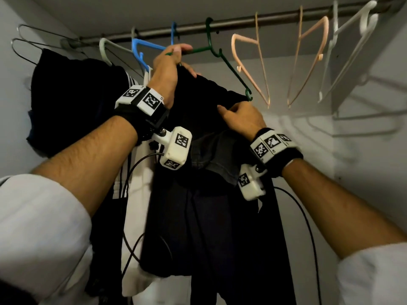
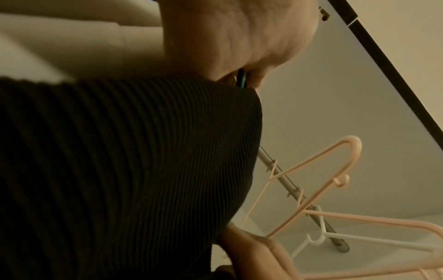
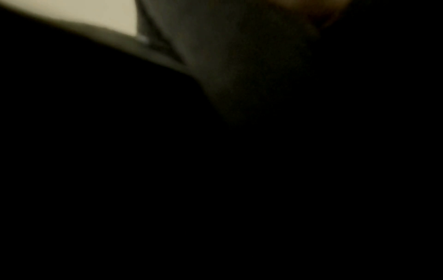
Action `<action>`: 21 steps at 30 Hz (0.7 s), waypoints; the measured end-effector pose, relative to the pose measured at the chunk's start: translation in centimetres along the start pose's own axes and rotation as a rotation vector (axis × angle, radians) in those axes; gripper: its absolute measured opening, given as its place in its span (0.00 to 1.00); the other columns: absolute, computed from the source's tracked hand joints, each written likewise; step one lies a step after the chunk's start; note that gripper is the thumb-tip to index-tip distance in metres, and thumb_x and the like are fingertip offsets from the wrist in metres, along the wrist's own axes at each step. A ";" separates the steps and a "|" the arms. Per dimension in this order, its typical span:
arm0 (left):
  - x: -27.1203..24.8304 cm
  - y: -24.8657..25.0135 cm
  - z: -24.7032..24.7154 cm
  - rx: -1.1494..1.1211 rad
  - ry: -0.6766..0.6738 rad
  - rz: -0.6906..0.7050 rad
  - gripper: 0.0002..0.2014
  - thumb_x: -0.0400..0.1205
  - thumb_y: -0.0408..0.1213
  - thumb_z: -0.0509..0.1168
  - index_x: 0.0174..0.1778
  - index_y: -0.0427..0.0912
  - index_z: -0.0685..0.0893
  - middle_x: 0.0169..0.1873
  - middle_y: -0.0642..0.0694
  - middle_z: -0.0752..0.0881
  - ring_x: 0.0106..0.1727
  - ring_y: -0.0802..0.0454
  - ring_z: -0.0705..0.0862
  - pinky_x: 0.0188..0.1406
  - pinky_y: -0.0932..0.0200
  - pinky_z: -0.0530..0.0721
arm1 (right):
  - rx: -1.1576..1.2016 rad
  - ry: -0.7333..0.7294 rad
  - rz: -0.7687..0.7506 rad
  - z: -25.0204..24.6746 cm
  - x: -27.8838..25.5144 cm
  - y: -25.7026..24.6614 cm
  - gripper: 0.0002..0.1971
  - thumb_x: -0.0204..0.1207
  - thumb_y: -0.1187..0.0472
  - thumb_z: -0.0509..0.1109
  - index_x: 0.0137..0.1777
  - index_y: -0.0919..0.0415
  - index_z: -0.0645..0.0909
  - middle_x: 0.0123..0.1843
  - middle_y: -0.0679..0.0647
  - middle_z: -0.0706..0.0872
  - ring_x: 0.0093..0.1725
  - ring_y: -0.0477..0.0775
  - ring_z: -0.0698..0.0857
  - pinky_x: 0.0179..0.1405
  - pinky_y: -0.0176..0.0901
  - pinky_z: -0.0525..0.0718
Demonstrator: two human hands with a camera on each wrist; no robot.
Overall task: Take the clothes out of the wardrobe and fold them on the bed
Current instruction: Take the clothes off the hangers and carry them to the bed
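Note:
A black ribbed garment [image 1: 204, 168] hangs on a green hanger [image 1: 222, 56] under the wardrobe rail [image 1: 242, 19]. My left hand [image 1: 169, 62] grips the top of the green hanger where the garment's shoulder meets it. My right hand [image 1: 240, 116] pinches the garment's other shoulder near the hanger's lower end. In the left wrist view the ribbed black fabric [image 2: 124, 161] fills the left side, and a bit of green hanger [image 2: 241, 78] shows under my palm. The right wrist view is almost all dark fabric [image 3: 239, 66].
Left of the black garment hang a white striped garment [image 1: 132, 172] and dark clothes [image 1: 72, 102] on blue [image 1: 141, 49], pale and wire hangers. Bare peach hangers [image 1: 253, 62] and white hangers [image 1: 350, 40] hang to the right. The grey wardrobe walls [image 1: 308, 139] close in around them.

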State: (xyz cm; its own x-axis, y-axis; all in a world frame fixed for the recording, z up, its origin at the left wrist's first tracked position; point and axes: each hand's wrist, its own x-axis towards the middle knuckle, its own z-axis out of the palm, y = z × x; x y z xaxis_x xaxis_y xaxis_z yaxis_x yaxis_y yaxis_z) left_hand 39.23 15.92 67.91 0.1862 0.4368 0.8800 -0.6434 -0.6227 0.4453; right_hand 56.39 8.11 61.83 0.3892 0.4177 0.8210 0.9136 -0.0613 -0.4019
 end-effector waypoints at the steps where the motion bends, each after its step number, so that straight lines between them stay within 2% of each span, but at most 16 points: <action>1: 0.0 -0.2 0.0 0.003 0.000 0.002 0.17 0.94 0.36 0.47 0.58 0.39 0.83 0.26 0.36 0.78 0.34 0.40 0.84 0.43 0.50 0.90 | -0.008 -0.005 -0.006 0.5 0.2 0.3 0.22 0.81 0.39 0.68 0.37 0.59 0.84 0.40 0.57 0.87 0.47 0.63 0.86 0.44 0.49 0.78; 3: -0.1 -0.5 -0.1 0.030 -0.004 0.013 0.17 0.94 0.37 0.48 0.60 0.39 0.83 0.28 0.35 0.78 0.36 0.39 0.84 0.46 0.48 0.90 | 0.005 -0.003 -0.044 1.5 -0.4 0.9 0.21 0.79 0.49 0.69 0.28 0.59 0.76 0.30 0.55 0.80 0.39 0.62 0.83 0.40 0.47 0.73; 4: -0.2 -0.7 -0.1 0.046 -0.004 0.022 0.17 0.94 0.37 0.48 0.61 0.39 0.83 0.29 0.34 0.79 0.38 0.38 0.85 0.47 0.48 0.90 | 0.003 0.002 -0.080 2.0 -1.1 1.1 0.21 0.79 0.51 0.69 0.26 0.60 0.74 0.27 0.55 0.78 0.36 0.61 0.82 0.39 0.46 0.72; 8: -0.1 -1.0 -0.2 0.032 0.004 0.011 0.17 0.94 0.39 0.49 0.62 0.39 0.83 0.34 0.34 0.86 0.40 0.40 0.88 0.47 0.48 0.90 | -0.047 0.009 -0.262 3.8 -5.7 1.5 0.19 0.76 0.48 0.63 0.28 0.60 0.73 0.25 0.53 0.79 0.32 0.61 0.82 0.35 0.46 0.76; 12: 0.1 -1.1 -0.4 -0.027 0.003 0.013 0.18 0.94 0.39 0.49 0.62 0.38 0.83 0.35 0.37 0.89 0.44 0.39 0.90 0.49 0.48 0.89 | -0.018 -0.008 -0.337 3.7 -9.4 1.5 0.20 0.78 0.51 0.66 0.27 0.58 0.70 0.20 0.50 0.74 0.23 0.48 0.76 0.28 0.44 0.73; 15: 0.2 -1.2 -0.4 -0.011 0.001 0.020 0.18 0.94 0.40 0.48 0.62 0.39 0.83 0.35 0.38 0.90 0.45 0.38 0.90 0.50 0.47 0.89 | -0.003 -0.062 -0.392 3.6 -12.0 0.9 0.20 0.79 0.52 0.66 0.26 0.56 0.69 0.19 0.48 0.72 0.21 0.48 0.73 0.27 0.42 0.68; 18: 0.3 -1.5 -0.2 -0.018 -0.014 0.022 0.18 0.94 0.40 0.48 0.60 0.39 0.83 0.35 0.36 0.89 0.45 0.37 0.89 0.55 0.40 0.89 | 0.028 -0.158 -0.460 4.1 -14.9 0.1 0.18 0.78 0.52 0.65 0.27 0.54 0.69 0.21 0.47 0.74 0.23 0.49 0.75 0.29 0.42 0.72; 21: 0.4 -1.6 -0.4 -0.025 -0.011 0.017 0.18 0.94 0.39 0.48 0.60 0.39 0.83 0.34 0.36 0.88 0.43 0.37 0.89 0.55 0.39 0.89 | 0.071 -0.200 -0.498 4.7 -17.0 -0.2 0.20 0.81 0.54 0.67 0.27 0.54 0.70 0.21 0.46 0.74 0.22 0.50 0.75 0.26 0.41 0.72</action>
State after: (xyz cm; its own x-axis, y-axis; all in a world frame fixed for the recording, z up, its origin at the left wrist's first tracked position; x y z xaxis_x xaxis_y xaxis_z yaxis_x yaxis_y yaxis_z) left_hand 40.00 17.33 67.48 0.1830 0.4188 0.8894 -0.6649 -0.6137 0.4258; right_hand 49.05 5.22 46.03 -0.1252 0.5455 0.8287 0.9691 0.2463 -0.0157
